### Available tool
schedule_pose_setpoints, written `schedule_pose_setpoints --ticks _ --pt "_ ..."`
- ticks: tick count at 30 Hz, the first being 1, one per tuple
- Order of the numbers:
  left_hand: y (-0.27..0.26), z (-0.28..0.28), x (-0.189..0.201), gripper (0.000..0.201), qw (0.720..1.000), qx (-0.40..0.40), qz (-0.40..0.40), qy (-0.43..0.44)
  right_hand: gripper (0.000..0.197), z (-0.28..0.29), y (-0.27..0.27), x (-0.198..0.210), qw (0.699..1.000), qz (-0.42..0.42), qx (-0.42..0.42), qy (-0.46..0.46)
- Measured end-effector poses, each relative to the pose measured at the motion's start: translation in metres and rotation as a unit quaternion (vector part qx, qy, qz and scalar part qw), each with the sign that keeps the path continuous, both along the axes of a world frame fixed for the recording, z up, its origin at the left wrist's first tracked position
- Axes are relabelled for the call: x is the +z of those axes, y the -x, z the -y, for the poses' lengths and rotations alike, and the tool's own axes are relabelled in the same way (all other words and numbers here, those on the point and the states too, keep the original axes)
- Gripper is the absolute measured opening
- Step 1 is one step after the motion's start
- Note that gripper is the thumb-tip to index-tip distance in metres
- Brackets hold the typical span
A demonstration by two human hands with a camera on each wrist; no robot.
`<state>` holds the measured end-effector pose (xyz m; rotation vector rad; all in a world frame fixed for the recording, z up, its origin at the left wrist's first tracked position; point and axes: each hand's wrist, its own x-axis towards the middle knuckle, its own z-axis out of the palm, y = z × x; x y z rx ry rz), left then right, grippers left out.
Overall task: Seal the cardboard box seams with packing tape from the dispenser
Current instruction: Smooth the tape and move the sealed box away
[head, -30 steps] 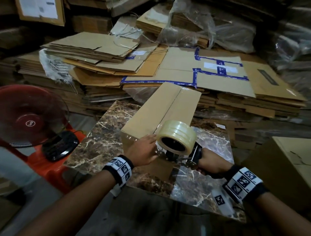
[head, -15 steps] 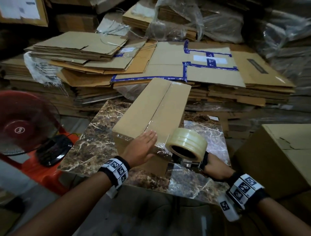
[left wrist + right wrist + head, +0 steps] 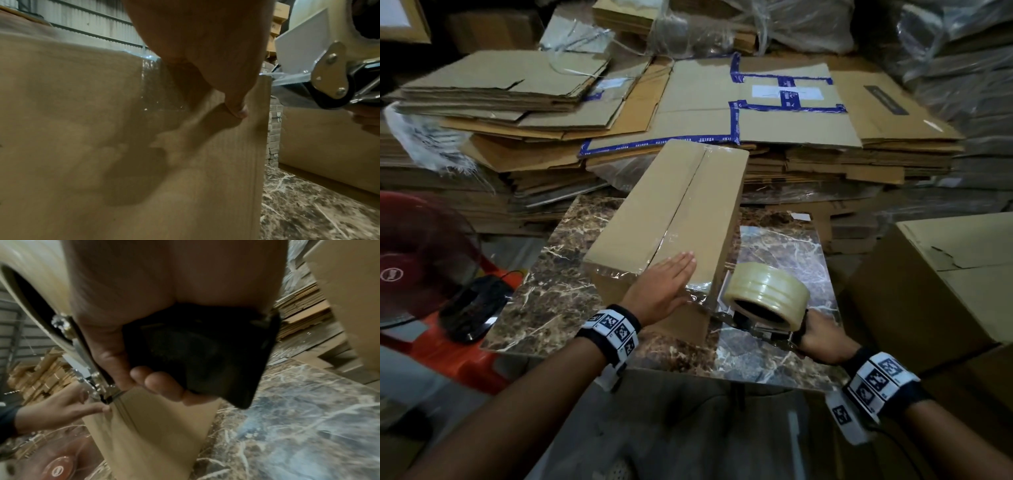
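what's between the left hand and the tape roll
A short stretch of clear tape spans from under the left hand on the box to the tape roll, clearest in the head view.

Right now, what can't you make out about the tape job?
- Whether the tape strip is cut: the roll hides the dispenser blade in the head view.
- Box far end and right side: turned away.
- Left hand palm contact: blurred in the left wrist view.
- Right hand fingers: head view hides them.
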<state>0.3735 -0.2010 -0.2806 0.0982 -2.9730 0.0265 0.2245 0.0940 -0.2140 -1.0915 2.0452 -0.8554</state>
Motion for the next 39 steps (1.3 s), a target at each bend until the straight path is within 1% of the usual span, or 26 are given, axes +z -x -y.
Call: schedule_pose_setpoints --ticks 1,2,3,4,9,11,13,14,15,17,18,20,21,22,23,24,26,28,29,31,33,35,37,38,39 --pt "0.0 0.0 0.0 0.082 1.0 -0.001 0.001 0.001 0.009 -0.004 0.002 -0.003 1.0 -0.004 -0.008 -0.005" --pt "0.0 0.0 -0.001 0.082 1.0 -0.001 0.001 0.002 0.011 -0.006 0.005 -0.008 1.0 0.0 -0.014 -0.002" --pt "0.0 0.0 0.0 0.082 1.0 0.0 0.003 0.003 0.019 -0.006 0.008 -0.012 1.0 0.003 -0.021 -0.005" --pt "0.0 0.0 0.0 0.082 1.0 0.001 0.004 0.003 0.023 -0.005 0.008 -0.013 1.0 -0.001 -0.019 -0.012" --pt "0.0 -0.001 0.001 0.083 1.0 0.002 0.006 0.006 0.004 -0.002 0.011 -0.019 1.0 0.023 0.01 -0.003" --pt "0.0 -0.002 0.0 0.084 1.0 0.007 0.008 0.003 0.009 0.004 0.014 -0.026 1.0 0.025 0.013 -0.003" --pt "0.0 -0.003 0.0 0.086 1.0 0.017 0.008 -0.003 0.029 0.012 0.015 -0.038 1.0 0.004 0.015 0.008" --pt "0.0 -0.003 0.0 0.087 1.0 0.022 0.008 -0.005 0.033 0.016 0.016 -0.044 1.0 -0.001 0.015 0.007" --pt "0.0 -0.004 0.001 0.087 1.0 0.025 0.008 -0.006 0.028 0.019 0.015 -0.046 1.0 0.016 0.002 -0.001" --pt "0.0 -0.005 0.002 0.087 1.0 0.023 0.008 -0.005 0.013 0.021 0.018 -0.051 0.998 0.05 -0.032 -0.037" --pt "0.0 -0.005 0.003 0.087 1.0 0.023 0.006 -0.003 0.01 0.019 0.023 -0.059 0.996 0.043 -0.048 -0.068" --pt "0.0 -0.006 0.003 0.087 1.0 0.022 0.007 -0.003 0.006 0.011 0.027 -0.071 0.987 -0.011 -0.059 -0.151" --pt "0.0 -0.006 0.003 0.086 1.0 0.021 0.01 -0.005 0.006 0.007 0.027 -0.081 0.981 -0.015 -0.066 -0.182" --pt "0.0 -0.006 0.004 0.086 1.0 0.022 0.013 -0.007 0.007 0.003 0.027 -0.094 0.976 -0.003 -0.074 -0.203" --pt "0.0 -0.006 0.005 0.085 1.0 0.023 0.015 -0.007 0.007 0.001 0.024 -0.105 0.971 0.033 -0.1 -0.217" --pt "0.0 -0.006 0.005 0.085 1.0 0.022 0.016 -0.008 0.004 0.0 0.021 -0.116 0.965 0.079 -0.126 -0.214" --pt "-0.001 -0.006 0.006 0.085 1.0 0.018 0.01 -0.011 0.015 0.003 0.02 -0.135 0.954 0.146 -0.173 -0.195" --pt "-0.001 -0.007 0.007 0.086 1.0 0.014 0.0 -0.009 0.018 0.011 0.019 -0.146 0.942 0.201 -0.208 -0.172" --pt "-0.001 -0.007 0.007 0.086 1.0 0.015 -0.005 -0.006 0.019 0.016 0.017 -0.148 0.931 0.239 -0.227 -0.159" --pt "-0.001 -0.007 0.007 0.086 1.0 0.013 -0.016 -0.001 0.023 0.027 0.015 -0.155 0.892 0.348 -0.263 -0.123" --pt "-0.001 -0.006 0.006 0.087 1.0 0.009 -0.019 -0.002 0.027 0.038 0.014 -0.164 0.836 0.459 -0.29 -0.072" --pt "-0.001 -0.005 0.005 0.087 1.0 0.006 -0.018 -0.002 0.025 0.05 0.015 -0.17 0.776 0.547 -0.314 -0.016" --pt "-0.001 -0.004 0.005 0.085 1.0 0.004 -0.018 -0.001 0.02 0.059 0.016 -0.179 0.737 0.585 -0.339 0.024" --pt "-0.001 -0.004 0.005 0.084 1.0 0.003 -0.018 -0.001 0.019 0.062 0.015 -0.18 0.724 0.592 -0.351 0.042" --pt "-0.001 -0.004 0.005 0.083 1.0 0.001 -0.017 -0.001 0.022 0.064 0.017 -0.185 0.719 0.589 -0.365 0.05"
